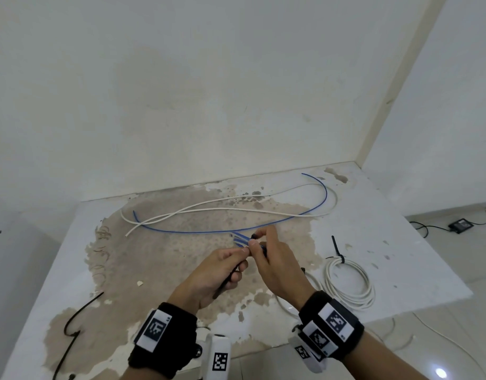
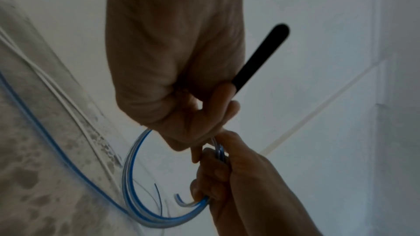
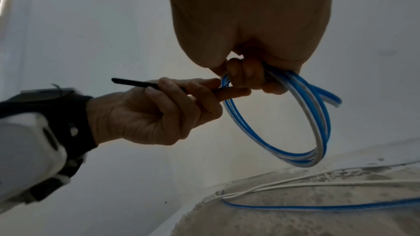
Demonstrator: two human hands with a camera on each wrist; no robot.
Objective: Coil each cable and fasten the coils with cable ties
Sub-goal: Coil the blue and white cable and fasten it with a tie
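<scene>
A small coil of thin blue cable (image 3: 293, 114) is gripped by the curled fingers of the right hand (image 1: 274, 259) at centre frame, above the stained white table (image 1: 400, 259). A black plastic cable tie (image 3: 136, 82) is pinched in the left hand (image 1: 219, 272), touching the coil.

Stained white wall (image 1: 209, 91), worn tabletop (image 1: 167, 270), pale tiled floor (image 1: 455, 256)

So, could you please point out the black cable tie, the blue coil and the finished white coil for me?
black cable tie (image 3: 131, 82): right wrist view, free tail beyond the left hand's fingers.
blue coil (image 3: 268, 144): right wrist view, lower left arc of the loop.
finished white coil (image 1: 366, 281): head view, right side of the loops.
</scene>
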